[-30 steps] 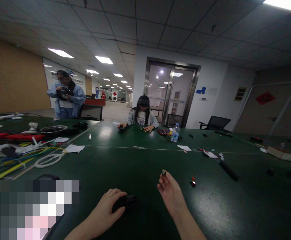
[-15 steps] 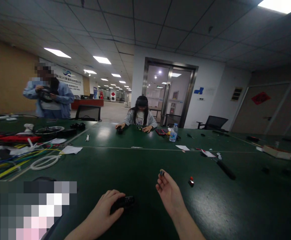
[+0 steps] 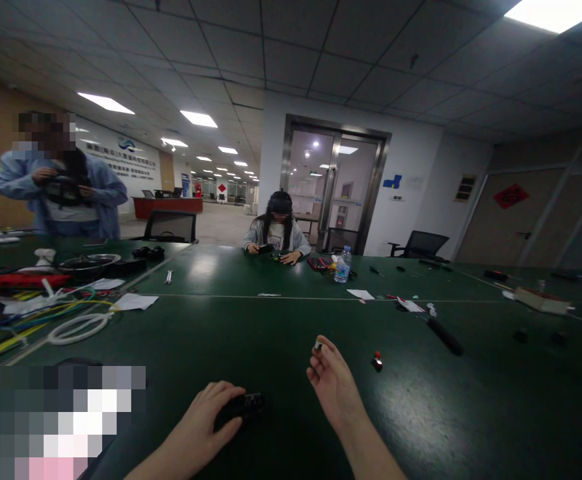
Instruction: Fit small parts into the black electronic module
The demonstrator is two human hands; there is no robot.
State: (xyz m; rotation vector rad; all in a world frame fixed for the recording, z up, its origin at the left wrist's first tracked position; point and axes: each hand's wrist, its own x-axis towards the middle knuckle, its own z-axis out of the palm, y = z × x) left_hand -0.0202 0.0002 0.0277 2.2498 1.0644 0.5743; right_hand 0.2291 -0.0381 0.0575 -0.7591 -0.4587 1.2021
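Observation:
At the near middle of the green table, my left hand point(image 3: 203, 420) is wrapped round a dark, oblong black object point(image 3: 253, 403); its far end shows, and the rest is under my fingers. My right hand point(image 3: 333, 383) is raised above the table, palm turned partly inward. Between its thumb and fingertips it pinches a small grey-white piece point(image 3: 318, 346), too small to name. A little to the right of that hand lies a small red and black item point(image 3: 377, 362) with a shiny face.
A long black handle point(image 3: 445, 335) lies further right. A water bottle point(image 3: 342, 265) stands before a seated person point(image 3: 277, 233) across the green table point(image 3: 211, 327). Cables and a coiled white tube point(image 3: 78, 328) lie at the left. Another person point(image 3: 65, 187) stands back left.
The view has shifted slightly. My left hand keeps its hold on the black object; the small piece in my right fingers now shows a lighter face. The seated person's hand has drawn inward with a dark object.

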